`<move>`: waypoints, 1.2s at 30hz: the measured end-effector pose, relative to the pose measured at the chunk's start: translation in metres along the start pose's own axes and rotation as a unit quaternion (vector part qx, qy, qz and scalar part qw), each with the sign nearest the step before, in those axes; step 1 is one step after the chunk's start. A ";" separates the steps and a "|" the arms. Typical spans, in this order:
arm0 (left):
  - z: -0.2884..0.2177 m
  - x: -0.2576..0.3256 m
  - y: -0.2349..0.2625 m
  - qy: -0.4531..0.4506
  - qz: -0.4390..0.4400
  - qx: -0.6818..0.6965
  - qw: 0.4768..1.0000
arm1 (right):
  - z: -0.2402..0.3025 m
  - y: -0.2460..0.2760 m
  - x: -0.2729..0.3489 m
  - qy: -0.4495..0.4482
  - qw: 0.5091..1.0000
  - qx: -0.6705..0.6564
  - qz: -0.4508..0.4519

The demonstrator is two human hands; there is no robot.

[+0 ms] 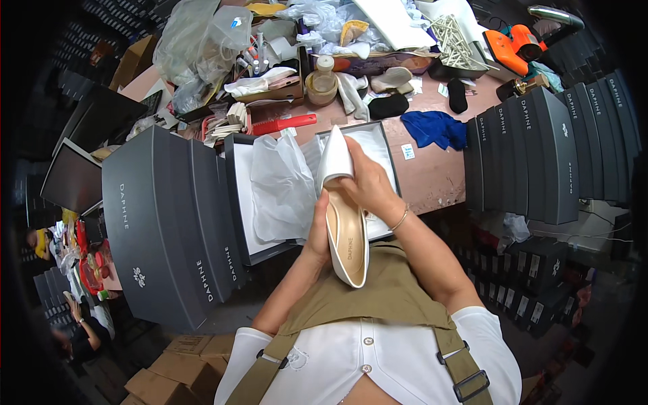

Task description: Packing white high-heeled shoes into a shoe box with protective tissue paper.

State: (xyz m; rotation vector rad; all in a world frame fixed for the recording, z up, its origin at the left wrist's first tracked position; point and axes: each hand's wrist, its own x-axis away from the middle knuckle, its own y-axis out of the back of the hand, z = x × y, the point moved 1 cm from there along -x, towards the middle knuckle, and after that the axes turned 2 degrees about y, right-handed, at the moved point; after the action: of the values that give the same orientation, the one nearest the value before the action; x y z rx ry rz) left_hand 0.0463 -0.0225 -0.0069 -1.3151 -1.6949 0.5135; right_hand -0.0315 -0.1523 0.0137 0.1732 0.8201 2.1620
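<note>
A stack of grey lids (169, 223) leans at the left beside an open box (237, 202) with white wrapping (280, 189). The left hand (317, 233) grips the heel side of a white shoe (344, 216); the right hand (368, 185) clasps its middle, above the box on the desk (432, 172). Dark boxes (540, 152) stand right.

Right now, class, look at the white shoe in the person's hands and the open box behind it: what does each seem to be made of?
White shoe: probably smooth leather or a synthetic look-alike, with a soft sheen on the pointed toe; its tan insole looks matte and padded. Open box: most likely stiff cardboard, dark grey and matte, with straight folded walls. The left hand and right hand hold the shoe.
</note>
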 end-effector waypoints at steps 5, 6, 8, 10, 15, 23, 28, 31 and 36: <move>-0.016 0.009 0.017 -0.064 -0.027 -0.087 0.994 | 0.029 0.035 -0.023 0.062 0.996 -0.063 -0.005; -0.020 0.010 0.024 -0.071 -0.027 -0.092 0.993 | 0.035 0.036 -0.019 0.064 0.988 -0.139 0.027; -0.031 0.008 0.034 -0.022 -0.012 0.007 1.000 | 0.032 0.032 -0.004 0.012 0.943 -0.327 0.060; -0.046 0.014 0.025 0.047 0.068 0.136 0.987 | 0.023 0.026 0.016 -0.054 0.942 -0.327 0.047; -0.023 0.015 0.047 0.124 0.023 0.181 0.975 | 0.002 0.007 0.073 -0.158 0.848 -0.488 0.131; -0.013 0.018 0.055 0.143 0.038 0.156 0.977 | 0.023 0.013 0.075 -0.118 0.905 -0.350 0.210; -0.008 0.018 0.060 0.115 0.071 0.228 0.964 | 0.038 0.010 0.078 -0.138 0.881 -0.395 0.219; -0.003 0.022 0.064 0.097 0.142 0.285 0.943 | 0.045 0.012 0.079 -0.083 0.907 -0.329 0.248; 0.003 0.018 0.073 0.059 0.280 0.319 0.904 | 0.060 -0.002 0.083 0.064 0.928 -0.286 0.231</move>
State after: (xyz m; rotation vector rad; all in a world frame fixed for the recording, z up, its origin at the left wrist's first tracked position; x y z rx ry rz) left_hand 0.0828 0.0195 -0.0573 -1.2760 -0.8912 1.1811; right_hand -0.0627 -0.0611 0.0478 -0.0871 0.1880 2.7879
